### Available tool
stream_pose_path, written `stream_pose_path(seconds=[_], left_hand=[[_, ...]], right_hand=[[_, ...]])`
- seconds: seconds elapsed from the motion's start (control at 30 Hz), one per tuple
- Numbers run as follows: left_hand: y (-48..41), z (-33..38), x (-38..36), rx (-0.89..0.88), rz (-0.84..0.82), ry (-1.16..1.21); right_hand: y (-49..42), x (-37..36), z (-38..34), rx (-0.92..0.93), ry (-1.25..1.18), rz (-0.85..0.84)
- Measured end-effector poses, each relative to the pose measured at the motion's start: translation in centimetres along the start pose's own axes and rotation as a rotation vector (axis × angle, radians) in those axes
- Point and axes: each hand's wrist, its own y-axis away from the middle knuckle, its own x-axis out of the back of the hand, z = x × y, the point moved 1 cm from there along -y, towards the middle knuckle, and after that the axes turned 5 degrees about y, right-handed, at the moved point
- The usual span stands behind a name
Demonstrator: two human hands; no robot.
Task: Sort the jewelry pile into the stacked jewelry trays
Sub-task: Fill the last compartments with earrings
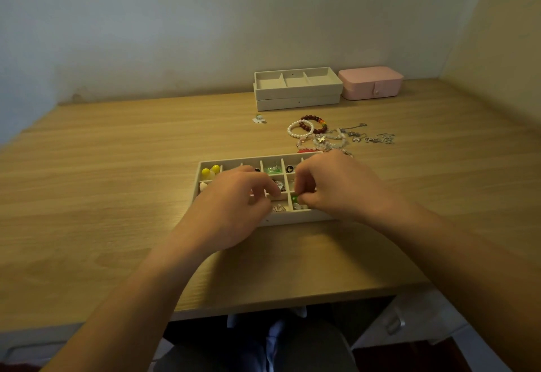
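A cream divided jewelry tray lies on the wooden desk in front of me, its small compartments holding earrings and beads, with yellow beads at its far left. My left hand hovers over the tray's middle, its fingers curled near a small silvery piece. My right hand is over the tray's right side and pinches a small green bead piece at a front compartment. Behind the tray lies the jewelry pile: a dark red bead bracelet, a white pearl bracelet and silver chains.
Two stacked cream trays stand at the back of the desk, the top one with three open compartments. A shut pink jewelry box sits to their right. A small white butterfly piece lies apart on the desk.
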Motion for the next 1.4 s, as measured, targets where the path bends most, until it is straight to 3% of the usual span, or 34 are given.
stream_pose_path(seconds=[0.13,0.37,0.57,0.73,1.17,1.4], left_hand=[[0.0,0.0,0.2,-0.008,0.027,0.025],[-0.1,1.3,-0.6,-0.056,-0.079,-0.047],[-0.2,1.6,-0.8,-0.050,-0.084,-0.061],[-0.6,1.5,-0.8,-0.036,-0.101,-0.052],[-1.5,0.8,-0.4,0.017,-0.051,0.017],[-4.8,-0.5,3.1,0.135,-0.013,-0.005]], right_hand=[[-0.2,1.0,0.8,-0.026,-0.185,-0.026],[0.7,1.6,0.8,-0.044,-0.437,-0.118],[1.1,0.8,1.2,-0.040,-0.415,-0.156],[1.2,1.0,1.3,-0.022,-0.474,-0.065],[1.6,0.5,1.5,0.032,-0.444,-0.151],[-2.9,2.2,2.3,-0.060,-0.591,0.093]])
